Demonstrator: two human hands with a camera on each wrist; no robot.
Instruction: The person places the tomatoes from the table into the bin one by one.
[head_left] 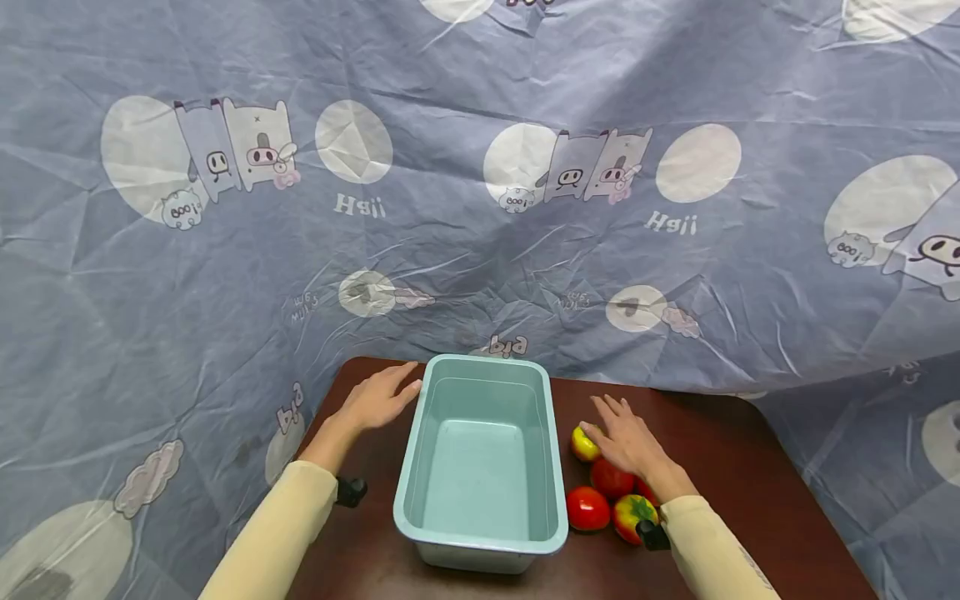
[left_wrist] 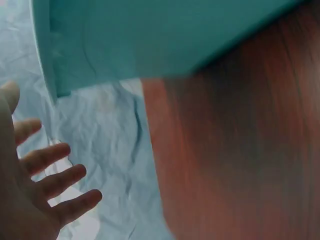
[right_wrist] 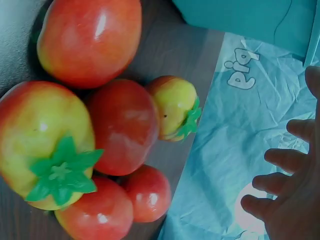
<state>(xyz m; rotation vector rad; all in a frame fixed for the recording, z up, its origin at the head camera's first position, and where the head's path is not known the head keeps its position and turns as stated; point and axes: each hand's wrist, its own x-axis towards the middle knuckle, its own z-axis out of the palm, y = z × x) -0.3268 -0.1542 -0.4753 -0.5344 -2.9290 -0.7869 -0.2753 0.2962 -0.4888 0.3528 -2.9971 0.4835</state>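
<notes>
A pale blue-green plastic bin point(head_left: 476, 475) stands upright on the table between my hands. My left hand point(head_left: 375, 402) hovers beside its far left rim, fingers spread and holding nothing. On the other side my right hand point(head_left: 628, 437) is held above a cluster of tomatoes, its fingers also spread, palm bare. The cluster has a glossy red tomato point(head_left: 587, 508), a larger yellow-red one point(right_wrist: 45, 130) with a green star-shaped calyx, and a small yellow one point(right_wrist: 172, 105). Several more red tomatoes point(right_wrist: 122, 127) lie against them, partly covered by my right hand in the head view.
The dark reddish-brown table point(head_left: 720, 483) ends close behind the bin. A wrinkled blue-grey cloth point(head_left: 465, 250) with cartoon prints hangs behind and along both sides. Dark wrist cameras point(head_left: 350, 492) sit at both cream sleeves point(head_left: 277, 525).
</notes>
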